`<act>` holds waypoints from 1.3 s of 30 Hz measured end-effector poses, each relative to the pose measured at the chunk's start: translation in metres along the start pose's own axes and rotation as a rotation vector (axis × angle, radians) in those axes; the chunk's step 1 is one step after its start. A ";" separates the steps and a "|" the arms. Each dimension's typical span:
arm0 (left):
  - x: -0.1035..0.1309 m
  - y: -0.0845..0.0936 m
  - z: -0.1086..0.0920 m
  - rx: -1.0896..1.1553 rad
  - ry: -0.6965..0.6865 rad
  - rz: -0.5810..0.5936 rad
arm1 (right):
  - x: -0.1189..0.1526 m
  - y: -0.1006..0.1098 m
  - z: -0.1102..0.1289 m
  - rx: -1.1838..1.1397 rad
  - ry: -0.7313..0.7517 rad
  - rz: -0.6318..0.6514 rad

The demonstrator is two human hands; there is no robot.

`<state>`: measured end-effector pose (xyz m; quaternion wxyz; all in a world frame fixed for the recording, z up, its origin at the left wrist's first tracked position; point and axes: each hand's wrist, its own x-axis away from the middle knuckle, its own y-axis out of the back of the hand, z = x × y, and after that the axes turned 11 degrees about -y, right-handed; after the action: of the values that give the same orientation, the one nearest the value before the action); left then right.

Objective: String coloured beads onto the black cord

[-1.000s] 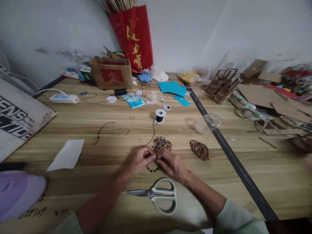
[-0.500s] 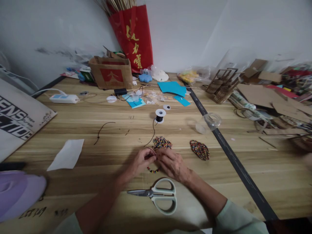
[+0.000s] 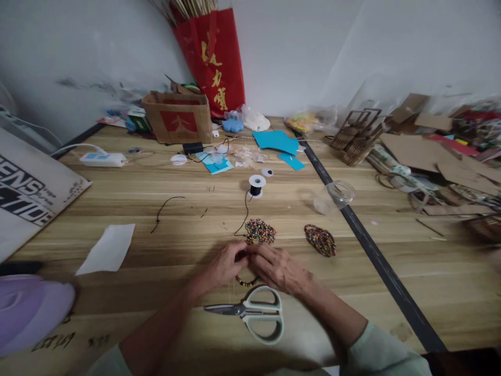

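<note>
My left hand (image 3: 230,261) and my right hand (image 3: 276,265) meet at the fingertips, both closed around the black cord near the beads. A short beaded strand (image 3: 246,283) in mixed colours hangs below my fingers. Just beyond them lies a heap of loose beads (image 3: 261,231). Black cord (image 3: 247,213) runs from a white spool (image 3: 256,186) down to my fingers, which hide its end. To the right rests a coiled bundle of strung beads (image 3: 320,240). Scissors (image 3: 261,313) with pale handles lie just in front of my hands.
Behind are a cardboard box (image 3: 179,119), a red bag (image 3: 215,62) and blue sheets (image 3: 276,141). White paper (image 3: 107,249) and a purple object (image 3: 33,310) lie left. Clear round containers (image 3: 340,194), small baskets (image 3: 356,136) and cardboard (image 3: 410,151) are on the right.
My fingers have drawn closer together, the left hand turning so its fingertips are more hidden. The beaded strand hangs slightly lower, and the cord near my left hand has shifted.
</note>
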<state>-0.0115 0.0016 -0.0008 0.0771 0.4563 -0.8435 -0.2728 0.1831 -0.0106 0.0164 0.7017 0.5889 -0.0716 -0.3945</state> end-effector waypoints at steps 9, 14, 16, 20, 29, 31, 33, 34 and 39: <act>-0.001 0.000 -0.007 0.052 0.003 -0.061 | 0.003 -0.007 -0.005 -0.056 -0.111 0.020; -0.002 0.000 -0.008 0.044 0.005 -0.066 | 0.003 -0.006 -0.004 -0.099 -0.126 -0.004; -0.002 0.000 -0.009 0.046 0.012 -0.062 | 0.004 -0.007 -0.004 -0.131 -0.139 -0.003; -0.002 0.000 -0.011 0.060 0.023 -0.061 | 0.005 -0.008 -0.006 -0.214 -0.182 0.014; -0.001 -0.005 0.002 0.236 0.016 -0.102 | 0.001 -0.008 -0.008 -0.404 -0.255 -0.038; -0.002 -0.006 0.007 0.321 0.029 -0.122 | 0.002 -0.008 -0.008 -0.392 -0.259 -0.035; -0.003 -0.006 0.010 0.412 0.051 -0.142 | 0.002 -0.008 -0.008 -0.353 -0.255 -0.030; -0.004 -0.006 0.011 0.456 0.064 -0.150 | 0.003 -0.008 -0.007 -0.319 -0.250 -0.024; -0.006 -0.003 0.010 0.581 0.115 -0.172 | 0.004 -0.011 -0.007 -0.103 -0.200 -0.001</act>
<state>-0.0099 0.0088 -0.0101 -0.0323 0.5439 -0.8385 0.0007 0.1848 -0.0081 0.0032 0.7202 0.5099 -0.1209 -0.4548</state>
